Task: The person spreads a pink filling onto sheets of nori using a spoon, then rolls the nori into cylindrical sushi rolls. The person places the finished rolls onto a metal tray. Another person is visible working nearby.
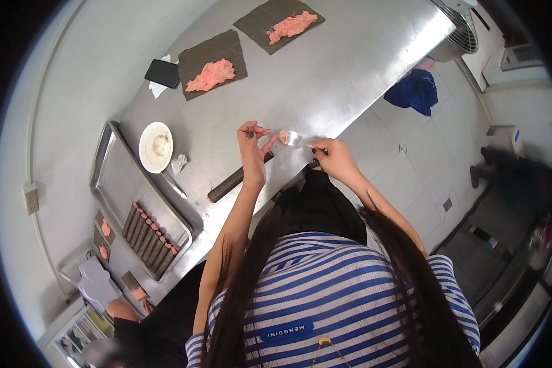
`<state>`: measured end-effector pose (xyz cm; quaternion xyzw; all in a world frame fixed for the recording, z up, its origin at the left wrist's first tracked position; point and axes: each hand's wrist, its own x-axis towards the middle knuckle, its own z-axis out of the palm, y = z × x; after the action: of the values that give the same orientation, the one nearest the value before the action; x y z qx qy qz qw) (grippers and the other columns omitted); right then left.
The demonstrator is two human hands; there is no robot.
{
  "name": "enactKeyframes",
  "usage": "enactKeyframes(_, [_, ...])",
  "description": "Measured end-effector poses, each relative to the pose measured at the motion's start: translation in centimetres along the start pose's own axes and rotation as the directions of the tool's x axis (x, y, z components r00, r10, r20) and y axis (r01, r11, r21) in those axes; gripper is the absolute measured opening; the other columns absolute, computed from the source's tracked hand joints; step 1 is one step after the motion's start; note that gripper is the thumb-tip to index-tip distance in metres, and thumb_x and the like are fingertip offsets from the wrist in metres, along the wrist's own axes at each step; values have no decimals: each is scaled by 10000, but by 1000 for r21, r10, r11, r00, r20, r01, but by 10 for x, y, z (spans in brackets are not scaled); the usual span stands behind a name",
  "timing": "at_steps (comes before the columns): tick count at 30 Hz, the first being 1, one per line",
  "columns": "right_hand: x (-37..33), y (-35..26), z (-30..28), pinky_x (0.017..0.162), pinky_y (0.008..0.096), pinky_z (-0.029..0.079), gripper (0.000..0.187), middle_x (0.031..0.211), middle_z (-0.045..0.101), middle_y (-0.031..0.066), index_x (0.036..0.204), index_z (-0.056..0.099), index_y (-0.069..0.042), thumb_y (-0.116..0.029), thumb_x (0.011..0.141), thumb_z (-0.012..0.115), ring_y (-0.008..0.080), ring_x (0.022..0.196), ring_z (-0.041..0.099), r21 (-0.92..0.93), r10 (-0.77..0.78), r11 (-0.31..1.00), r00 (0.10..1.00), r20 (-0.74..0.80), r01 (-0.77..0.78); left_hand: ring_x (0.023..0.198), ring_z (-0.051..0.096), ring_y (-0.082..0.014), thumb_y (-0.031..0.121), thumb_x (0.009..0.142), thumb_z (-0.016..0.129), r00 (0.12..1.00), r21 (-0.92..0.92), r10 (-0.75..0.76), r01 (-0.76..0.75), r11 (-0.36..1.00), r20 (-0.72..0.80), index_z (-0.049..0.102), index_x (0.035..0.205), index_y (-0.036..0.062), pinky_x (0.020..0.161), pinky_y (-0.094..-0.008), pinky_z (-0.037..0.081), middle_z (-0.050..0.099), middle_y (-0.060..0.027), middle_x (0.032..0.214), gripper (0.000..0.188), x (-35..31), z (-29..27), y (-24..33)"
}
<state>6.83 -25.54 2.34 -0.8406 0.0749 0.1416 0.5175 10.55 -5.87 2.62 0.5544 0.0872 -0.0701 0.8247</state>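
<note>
Your left forearm rises from the lower edge and runs nearly straight up over the worktop point(340, 80), crossing above a dark seaweed roll point(229, 184) that lies at a slant near the front edge; its one end shows left of your wrist, the other just right of it. Your left hand point(253, 154) is raised with the fingers bent and spread apart, thumb and fingertips pointing right toward the spoon point(294, 140). Its grip is loosely parted and holds nothing that you can see; whether a fingertip touches the pink filling point(283, 136) at the spoon's tip, I cannot tell.

Your right forearm slants up and leftward from the lower right, beyond the worktop's front edge. The right hand point(338, 162) bends inward, fingers curled, its grip closed on the spoon's handle end, so the bowl of the spoon points left toward your other hand. Farther off, two seaweed sheets point(193, 60) point(254, 26) lie flat, each bearing pink filling.
</note>
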Motion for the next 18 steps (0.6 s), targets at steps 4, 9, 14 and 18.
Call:
enactKeyframes(4, [-19, -13, 5, 743, 450, 494, 293, 889, 655, 195, 997, 703, -46, -21, 763, 529, 382, 813, 627, -165, -51, 986, 997, -63, 40, 1094, 506, -217, 200, 894, 565, 996, 336, 14, -45, 941, 94, 456, 1227, 85, 953, -426, 449, 492, -57, 1137, 369, -4, -17, 8])
enactKeyframes(9, [-39, -11, 39, 749, 476, 487, 324, 940, 620, 220, 1039, 653, 3, 35, 752, 506, 412, 823, 613, -203, -136, 974, 980, -147, 104, 1071, 539, -312, 183, 745, 728, 942, 919, 75, -335, 207, 326, 519, 1208, 28, 912, -415, 454, 549, -148, 1170, 531, -24, -33, 23])
enactKeyframes(14, [-50, -16, 79, 730, 485, 492, 348, 920, 589, 257, 1064, 593, 98, 81, 728, 503, 438, 811, 602, -154, -157, 980, 964, -213, 125, 1058, 544, -338, 207, 714, 763, 916, 916, 72, -398, 48, 394, 530, 1205, 22, 892, -421, 456, 562, -156, 1163, 575, -30, -48, 13])
enactKeyframes(18, [-59, -25, 96, 738, 473, 507, 366, 947, 578, 255, 1070, 570, 115, 88, 707, 530, 439, 828, 607, -192, -144, 976, 965, -221, 102, 1046, 554, -330, 193, 750, 735, 902, 904, 88, -426, 28, 423, 542, 1191, 37, 873, -405, 468, 569, -139, 1160, 506, -30, -52, 7])
